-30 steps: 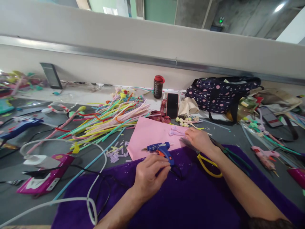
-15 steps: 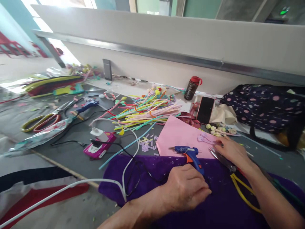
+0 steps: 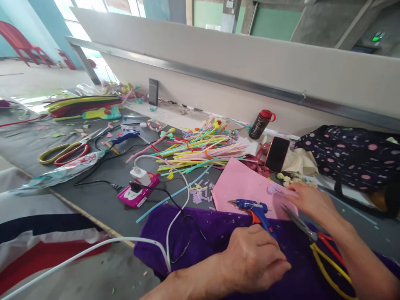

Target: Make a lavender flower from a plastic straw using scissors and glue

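A lilac pipe-cleaner piece (image 3: 276, 189) lay over the pink sheet (image 3: 234, 181), its end pinched by the right hand (image 3: 312, 204). Scissors (image 3: 300, 223) lay beside that wrist. The left hand (image 3: 251, 258) curled near the blue glue gun (image 3: 253, 206), its grip hidden.

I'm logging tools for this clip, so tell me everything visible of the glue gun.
The glue gun is blue and looks plastic, with an orange trigger and a metal-looking nozzle. It appears to lie on its side, nozzle toward the picture's left, barrel over the pink sheet, handle over the purple cloth. The left hand hides the handle's end; whether they touch is unclear.
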The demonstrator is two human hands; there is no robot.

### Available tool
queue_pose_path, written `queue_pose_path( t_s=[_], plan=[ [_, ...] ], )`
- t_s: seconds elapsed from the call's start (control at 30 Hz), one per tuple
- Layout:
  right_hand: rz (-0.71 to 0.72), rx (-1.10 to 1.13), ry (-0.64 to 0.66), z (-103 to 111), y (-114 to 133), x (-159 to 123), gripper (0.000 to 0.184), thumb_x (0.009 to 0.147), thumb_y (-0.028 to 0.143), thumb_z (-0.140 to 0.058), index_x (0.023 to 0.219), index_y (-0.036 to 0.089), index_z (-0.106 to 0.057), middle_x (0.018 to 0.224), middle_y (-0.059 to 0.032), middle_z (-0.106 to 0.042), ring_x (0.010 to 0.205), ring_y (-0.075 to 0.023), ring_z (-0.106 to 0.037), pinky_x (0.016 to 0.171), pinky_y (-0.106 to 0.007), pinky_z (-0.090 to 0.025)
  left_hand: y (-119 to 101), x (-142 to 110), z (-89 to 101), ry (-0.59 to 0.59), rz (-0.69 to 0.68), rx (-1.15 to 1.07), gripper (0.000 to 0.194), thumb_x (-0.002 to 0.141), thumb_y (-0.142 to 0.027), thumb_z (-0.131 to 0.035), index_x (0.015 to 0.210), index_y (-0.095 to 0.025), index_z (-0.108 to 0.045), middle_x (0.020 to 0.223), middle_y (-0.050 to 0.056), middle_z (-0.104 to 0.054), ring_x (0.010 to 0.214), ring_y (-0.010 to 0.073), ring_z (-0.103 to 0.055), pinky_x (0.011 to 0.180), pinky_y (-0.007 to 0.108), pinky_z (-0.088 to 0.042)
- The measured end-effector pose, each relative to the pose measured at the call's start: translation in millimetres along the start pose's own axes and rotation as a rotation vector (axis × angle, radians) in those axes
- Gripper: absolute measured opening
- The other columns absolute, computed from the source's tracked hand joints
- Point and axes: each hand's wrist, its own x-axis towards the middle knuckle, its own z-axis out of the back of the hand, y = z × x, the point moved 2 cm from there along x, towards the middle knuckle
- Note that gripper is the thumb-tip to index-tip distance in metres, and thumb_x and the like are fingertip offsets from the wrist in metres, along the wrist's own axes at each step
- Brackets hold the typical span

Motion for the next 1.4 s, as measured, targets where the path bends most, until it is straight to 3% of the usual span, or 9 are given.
queue_pose_path(
  t_s=[0.13,0.2,0.33,0.43,0.7,0.97,1.13,1.3,1.4],
  plan=[
    [0.129,0.07,-0.068,35.8,48.6,24.3,0.024,0.084,0.041,-0.047,0.088,0.026,-0.065,0.091,-0.0005,-0.068,0.078,-0.0184,-0.063,0.062,-0.025,-0.04,-0.2,0.9,0.4,-0.027,-0.016,-0.012,0.013,0.078,-0.026,-0.059,0.072,-0.016,-0.063,0.071,0.003,-0.07,0.062,0.0116,-0.061,0.064,0.025,-0.049],
    [0.182,0.088,-0.103,47.2,74.8,44.8,0.024,0.087,0.035,-0.045,0.091,0.024,-0.065,0.094,-0.0015,-0.068,0.081,-0.0173,-0.063,0.066,-0.025,-0.041,0.1,1.3,1.2,-0.024,-0.008,-0.013,0.012,0.077,-0.025,-0.059,0.072,-0.015,-0.063,0.07,0.003,-0.069,0.061,0.0116,-0.06,0.062,0.025,-0.049],
    [0.236,0.07,-0.122,49.9,117.5,91.0,0.021,0.089,0.028,-0.046,0.089,0.021,-0.066,0.094,-0.0032,-0.067,0.085,-0.017,-0.062,0.07,-0.026,-0.043,1.7,1.4,2.6,-0.012,0.011,-0.002,0.014,0.077,-0.026,-0.059,0.07,-0.015,-0.064,0.066,0.003,-0.067,0.059,0.0119,-0.058,0.059,0.025,-0.048],
    [0.234,0.037,-0.118,44.4,135.4,118.5,0.02,0.09,0.031,-0.05,0.097,0.016,-0.061,0.097,-0.0043,-0.064,0.085,-0.0166,-0.061,0.074,-0.033,-0.048,4.8,0.0,1.0,-0.004,0.012,0.007,0.014,0.079,-0.024,-0.057,0.07,-0.015,-0.064,0.064,0.004,-0.065,0.059,0.0122,-0.058,0.058,0.024,-0.048],
    [0.212,-0.044,-0.21,45.1,152.0,145.1,0.025,0.092,0.024,-0.046,0.116,0.017,-0.052,0.12,-0.0092,-0.052,0.097,-0.0197,-0.057,0.078,-0.037,-0.049,18.1,-10.4,-16.3,-0.009,-0.034,0.04,0.016,0.078,-0.028,-0.059,0.066,-0.018,-0.061,0.059,0.001,-0.06,0.057,0.0114,-0.057,0.058,0.023,-0.047],
    [0.342,-0.05,-0.089,36.3,153.1,145.5,0.023,0.09,0.029,-0.052,0.108,0.016,-0.057,0.108,-0.006,-0.06,0.09,-0.0174,-0.06,0.077,-0.037,-0.051,23.7,-17.1,-28.1,-0.037,-0.05,0.074,0.022,0.077,-0.033,-0.06,0.06,-0.019,-0.06,0.053,0.0,-0.058,0.052,0.0101,-0.055,0.056,0.021,-0.047],
    [0.268,0.024,-0.182,46.5,160.6,170.9,0.027,0.09,0.03,-0.051,0.114,0.017,-0.054,0.114,-0.0072,-0.057,0.095,-0.019,-0.059,0.08,-0.039,-0.05,25.8,-18.9,-32.4,-0.007,-0.085,0.093,0.024,0.079,-0.033,-0.058,0.058,-0.019,-0.058,0.052,-0.001,-0.055,0.051,0.0097,-0.053,0.053,0.021,-0.045],
    [0.222,0.089,-0.215,39.6,183.4,193.6,0.026,0.09,0.029,-0.052,0.112,0.016,-0.055,0.111,-0.0067,-0.059,0.092,-0.0183,-0.06,0.077,-0.038,-0.051,28.6,-16.4,-24.7,0.0,-0.036,0.153,0.022,0.078,-0.026,-0.056,0.058,-0.018,-0.059,0.054,0.001,-0.056,0.051,0.0101,-0.052,0.049,0.021,-0.043],
    [0.212,0.131,-0.264,43.7,182.8,197.7,0.025,0.089,0.03,-0.052,0.11,0.015,-0.056,0.109,-0.0063,-0.059,0.09,-0.0179,-0.06,0.077,-0.038,-0.051,28.6,-13.7,-22.2,0.0,-0.014,0.169,0.02,0.077,-0.027,-0.058,0.059,-0.018,-0.06,0.054,0.002,-0.056,0.05,0.0109,-0.052,0.047,0.022,-0.043]
  ],
)
